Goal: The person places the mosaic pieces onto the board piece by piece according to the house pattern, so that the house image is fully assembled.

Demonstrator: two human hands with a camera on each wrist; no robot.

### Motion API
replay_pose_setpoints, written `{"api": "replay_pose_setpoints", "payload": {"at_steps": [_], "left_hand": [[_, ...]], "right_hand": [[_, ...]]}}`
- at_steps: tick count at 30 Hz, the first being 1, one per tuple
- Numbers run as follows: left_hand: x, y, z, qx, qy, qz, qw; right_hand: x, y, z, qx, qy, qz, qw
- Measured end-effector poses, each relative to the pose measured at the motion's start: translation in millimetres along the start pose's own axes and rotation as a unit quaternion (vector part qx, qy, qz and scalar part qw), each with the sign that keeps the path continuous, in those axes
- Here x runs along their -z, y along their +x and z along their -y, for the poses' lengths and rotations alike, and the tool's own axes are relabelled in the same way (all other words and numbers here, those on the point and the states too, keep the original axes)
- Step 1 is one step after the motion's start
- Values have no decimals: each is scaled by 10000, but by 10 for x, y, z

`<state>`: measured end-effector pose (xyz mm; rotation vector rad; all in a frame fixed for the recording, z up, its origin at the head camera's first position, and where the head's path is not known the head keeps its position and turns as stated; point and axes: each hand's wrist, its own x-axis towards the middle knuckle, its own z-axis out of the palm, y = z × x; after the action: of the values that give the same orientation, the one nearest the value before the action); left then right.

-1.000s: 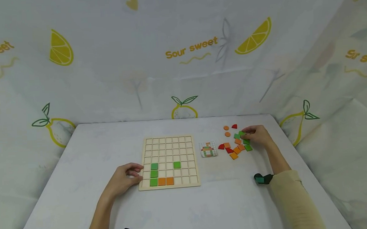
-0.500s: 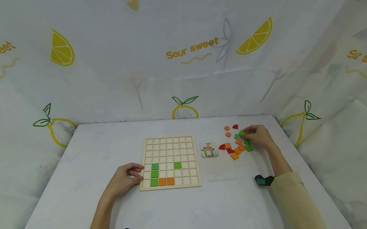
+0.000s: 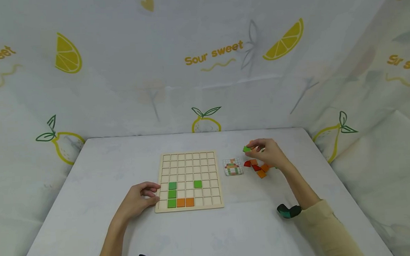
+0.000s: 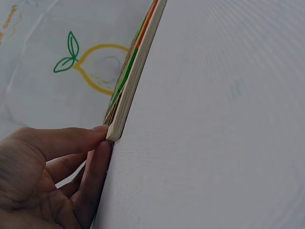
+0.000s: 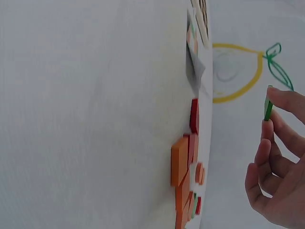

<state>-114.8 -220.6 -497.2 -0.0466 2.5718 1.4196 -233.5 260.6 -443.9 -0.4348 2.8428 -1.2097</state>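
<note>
A square wooden grid board point(image 3: 187, 167) lies on the table. Green tiles point(image 3: 172, 194) and orange tiles point(image 3: 185, 202) sit in some of its lower cells. My left hand point(image 3: 141, 198) holds the board's left edge, the thumb near the front corner; in the left wrist view the thumb point(image 4: 71, 140) meets that corner. My right hand point(image 3: 268, 152) pinches a green square tile point(image 3: 246, 149) between thumb and fingertips. In the right wrist view this tile point(image 5: 268, 105) shows edge-on, raised over the table, with the other fingers curled below it.
Right of the board lies a small pattern card point(image 3: 232, 167). Loose orange tiles point(image 3: 261, 173) and red quarter-round pieces point(image 3: 247, 164) lie beyond it, partly hidden under my right hand. A patterned cloth point(image 3: 203, 93) hangs behind the table.
My right hand has lifted a green tile from the loose pieces and moved left with it, towards the card. My left hand stays at the board's edge.
</note>
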Motion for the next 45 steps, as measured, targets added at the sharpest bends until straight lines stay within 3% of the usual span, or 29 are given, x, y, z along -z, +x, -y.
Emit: {"api": "replay_pose_setpoints", "payload": {"at_steps": [3,15,32,37,45], "left_hand": [[6,1,5,-8,-9,15,10000],[1,19,34,12,86,-24,10000],[0,4,7,30,19,-5,10000],[0,5,3,24,-6,2,10000],[-10,3,8,27,15,-30,10000]], "right_hand": [[-145,-12,166,287,-12,142,9995],[-654,-50,651,608,304,1076,9919],[-1198,-81,921,980,231,2556,9615],[-1273,-94,963,1050,-29,2674,9578],[-1319,-131,1014,1132,-289,2549,9599]]}}
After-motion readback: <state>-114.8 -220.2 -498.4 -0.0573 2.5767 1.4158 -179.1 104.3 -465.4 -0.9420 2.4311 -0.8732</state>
